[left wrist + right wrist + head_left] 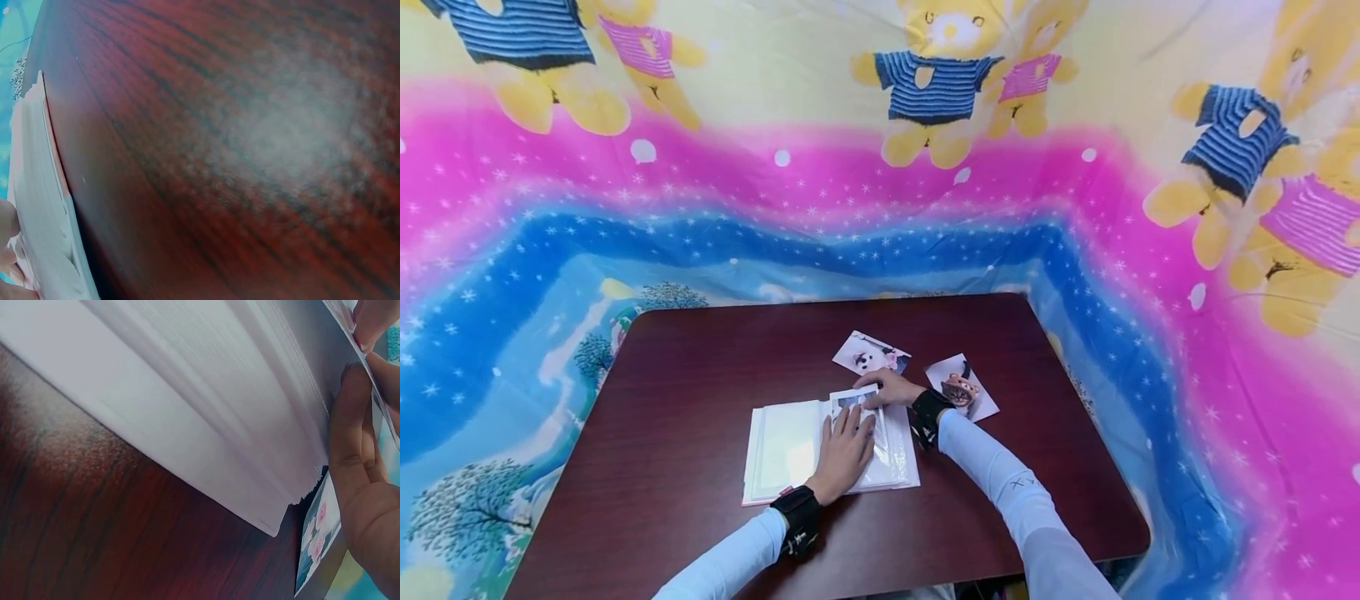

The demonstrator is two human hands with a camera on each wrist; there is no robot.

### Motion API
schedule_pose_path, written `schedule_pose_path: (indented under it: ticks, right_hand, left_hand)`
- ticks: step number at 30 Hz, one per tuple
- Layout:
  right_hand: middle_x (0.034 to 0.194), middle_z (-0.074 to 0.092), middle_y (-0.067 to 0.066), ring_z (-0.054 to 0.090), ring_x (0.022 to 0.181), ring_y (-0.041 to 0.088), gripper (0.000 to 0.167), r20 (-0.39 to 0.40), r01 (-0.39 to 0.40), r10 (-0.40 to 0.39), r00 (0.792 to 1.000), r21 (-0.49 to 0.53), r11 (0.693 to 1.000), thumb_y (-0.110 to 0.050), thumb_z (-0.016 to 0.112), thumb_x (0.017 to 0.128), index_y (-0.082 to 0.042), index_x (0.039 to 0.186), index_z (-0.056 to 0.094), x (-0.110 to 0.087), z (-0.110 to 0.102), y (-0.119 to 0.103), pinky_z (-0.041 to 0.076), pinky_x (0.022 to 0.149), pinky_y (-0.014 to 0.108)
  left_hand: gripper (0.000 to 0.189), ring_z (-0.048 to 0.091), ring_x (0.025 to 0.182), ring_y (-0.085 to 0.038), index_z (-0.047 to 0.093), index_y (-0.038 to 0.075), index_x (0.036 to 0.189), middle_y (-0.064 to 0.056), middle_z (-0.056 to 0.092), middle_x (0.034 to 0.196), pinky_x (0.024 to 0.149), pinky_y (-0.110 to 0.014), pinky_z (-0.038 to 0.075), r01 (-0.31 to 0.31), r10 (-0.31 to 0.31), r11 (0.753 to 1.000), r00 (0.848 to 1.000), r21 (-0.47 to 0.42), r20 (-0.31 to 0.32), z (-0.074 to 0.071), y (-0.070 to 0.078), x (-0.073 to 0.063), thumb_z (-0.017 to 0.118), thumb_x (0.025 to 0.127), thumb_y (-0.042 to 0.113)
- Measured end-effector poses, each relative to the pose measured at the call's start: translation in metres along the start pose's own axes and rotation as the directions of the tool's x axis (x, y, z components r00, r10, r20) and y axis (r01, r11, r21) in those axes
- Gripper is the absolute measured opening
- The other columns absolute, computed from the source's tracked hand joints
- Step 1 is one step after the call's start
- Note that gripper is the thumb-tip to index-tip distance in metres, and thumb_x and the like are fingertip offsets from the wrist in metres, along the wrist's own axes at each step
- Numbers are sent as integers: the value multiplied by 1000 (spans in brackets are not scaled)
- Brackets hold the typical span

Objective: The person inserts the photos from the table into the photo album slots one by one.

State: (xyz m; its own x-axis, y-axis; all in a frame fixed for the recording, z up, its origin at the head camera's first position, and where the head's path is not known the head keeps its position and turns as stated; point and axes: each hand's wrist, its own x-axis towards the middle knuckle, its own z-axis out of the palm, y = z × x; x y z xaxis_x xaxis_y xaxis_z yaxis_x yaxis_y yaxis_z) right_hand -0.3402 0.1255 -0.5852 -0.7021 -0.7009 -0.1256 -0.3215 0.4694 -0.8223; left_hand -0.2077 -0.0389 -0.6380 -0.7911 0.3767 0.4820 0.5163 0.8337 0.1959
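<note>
A white photo album [786, 442] lies spread on the brown table, its left page blank and glossy. My left hand [842, 454] rests with straight fingers on the right-hand page, over a photo [844, 400] at the page's top. At that photo's upper edge, my right hand [891, 389] pinches it between thumb and fingers. In the right wrist view, the fingers [356, 412] of this hand are behind the thin sheet, above the album's stacked pages [206, 394]. Much of the photo is hidden under both hands. Only a few fingertips [7, 225] show in the left wrist view.
Behind the album lies a loose photo [868, 357] of a white plush-like figure. Another photo [962, 390] with a brown animal face lies to the right, beside my right wrist. A patterned bear curtain [820, 183] surrounds the table [685, 400] at the back and sides.
</note>
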Motion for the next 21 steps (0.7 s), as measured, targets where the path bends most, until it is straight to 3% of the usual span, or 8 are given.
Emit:
schedule_pose_path:
  ticks: [4, 9, 14, 17, 21]
  right_hand:
    - [121, 66, 19, 59, 97, 24, 31, 19, 22, -22, 1000, -5, 1000, 3, 68, 89, 6, 120, 67, -1, 0, 0, 48, 64, 23]
    - [112, 70, 16, 61, 93, 21, 25, 28, 32, -31, 999, -42, 999, 7, 63, 91, 6, 115, 70, 0, 1, -2, 47, 71, 22]
    - [108, 71, 14, 61, 93, 18, 23, 9, 36, -36, 999, -64, 997, 6, 60, 92, 5, 112, 72, 0, 3, -3, 46, 76, 23]
    - [110, 70, 17, 60, 94, 18, 23, -24, 44, -45, 999, -56, 997, 4, 59, 93, 6, 113, 71, -2, 5, -4, 46, 77, 23]
    - [109, 68, 20, 59, 89, 14, 29, -105, 27, -25, 994, 19, 999, -3, 54, 100, 10, 125, 61, -8, 7, -7, 49, 74, 26]
  left_hand:
    - [39, 48, 124, -44, 62, 7, 128, -24, 54, 133, 97, -68, 36, 3, -3, 1000, 1000, 16, 0, 0, 1, 0, 66, 92, 22]
    - [39, 49, 123, -43, 61, 6, 126, -25, 53, 132, 96, -67, 38, -5, 6, 999, 1000, 34, -22, 2, 0, 0, 68, 91, 22]
    - [38, 48, 124, -45, 61, 6, 125, -28, 50, 134, 97, -66, 37, 16, -16, 1000, 1000, 23, -2, 2, -1, 0, 67, 91, 22]
    - [36, 46, 125, -46, 61, 6, 125, -30, 48, 136, 98, -66, 37, 35, -35, 999, 999, -10, 14, 0, 0, 1, 65, 93, 22]
    - [36, 45, 123, -52, 60, 1, 126, -36, 47, 132, 97, -66, 38, 63, -63, 989, 998, -134, 1, -10, 1, 5, 64, 94, 18]
